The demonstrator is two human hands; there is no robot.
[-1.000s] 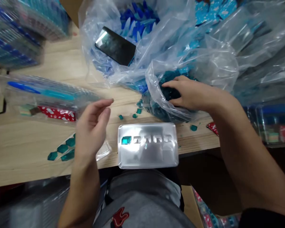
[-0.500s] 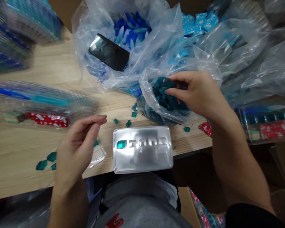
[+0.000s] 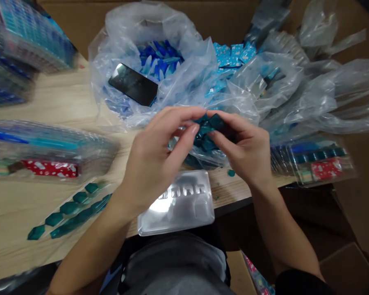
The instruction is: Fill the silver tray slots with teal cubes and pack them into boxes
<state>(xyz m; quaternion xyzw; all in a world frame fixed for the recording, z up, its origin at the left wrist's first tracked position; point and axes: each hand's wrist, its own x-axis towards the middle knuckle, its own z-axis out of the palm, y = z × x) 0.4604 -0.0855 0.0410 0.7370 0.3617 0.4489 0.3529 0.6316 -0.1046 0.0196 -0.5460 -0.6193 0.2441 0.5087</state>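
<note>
My left hand [image 3: 166, 147] and my right hand [image 3: 246, 143] meet at the mouth of a clear bag [image 3: 203, 153] of dark teal translucent pieces. My right thumb and index finger grip a faceted teal piece [image 3: 217, 121]. The left thumb and fingers close in from the other side, around teal pieces, with index fingertips nearly touching; which piece each finger presses is partly hidden. Below the hands lies a clear plastic blister tray [image 3: 184, 219] with a row of small square hollows. My left wrist covers its left end, where the teal piece was.
A black phone [image 3: 133, 84] rests on a bag of blue pieces [image 3: 161, 59]. Stacked filled trays stand at left [image 3: 49, 151] and right [image 3: 322, 164]. Rows of teal pieces [image 3: 69, 208] lie at lower left. Blue patterned packets [image 3: 233, 55] sit at the back.
My left hand has moved right and up from beside the tray to join my right hand at the bag. The view has shifted, uncovering more teal pieces at lower left.
</note>
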